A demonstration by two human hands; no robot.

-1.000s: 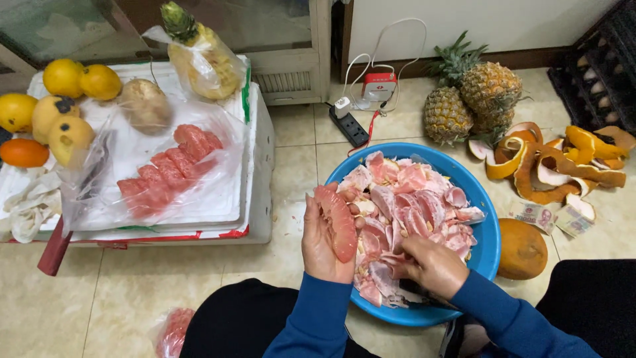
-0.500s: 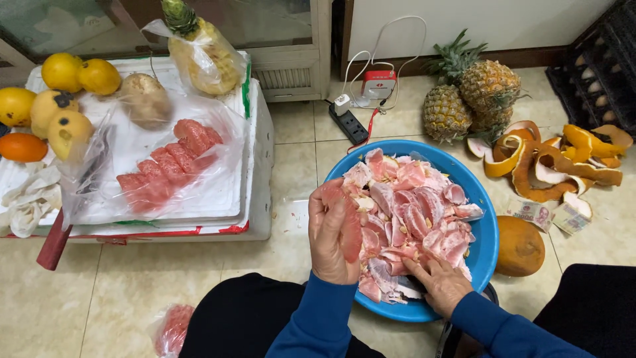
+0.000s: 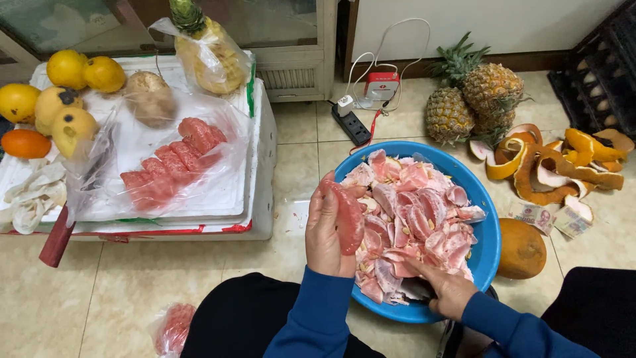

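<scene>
My left hand (image 3: 326, 233) holds a peeled pink pomelo segment (image 3: 348, 218) upright over the left rim of a blue plastic basin (image 3: 489, 233). The basin sits on the tiled floor and is piled with pink pomelo pieces and membrane scraps (image 3: 416, 222). My right hand (image 3: 442, 286) reaches into the near side of that pile, fingers among the scraps; whether it grips one I cannot tell. Both arms wear blue sleeves.
To the left is a white foam box (image 3: 262, 166) carrying a clear bag of peeled pomelo segments (image 3: 171, 166), a bagged pineapple (image 3: 211, 56), yellow fruits (image 3: 85, 69) and a knife with a red handle (image 3: 57, 237). Pineapples (image 3: 476, 99), pomelo peels (image 3: 555, 162), a power strip (image 3: 351, 122) and banknotes (image 3: 553, 219) lie on the floor.
My right hand has slid toward the near edge of the basin, deeper into the scraps. My left hand keeps the pomelo segment in nearly the same spot.
</scene>
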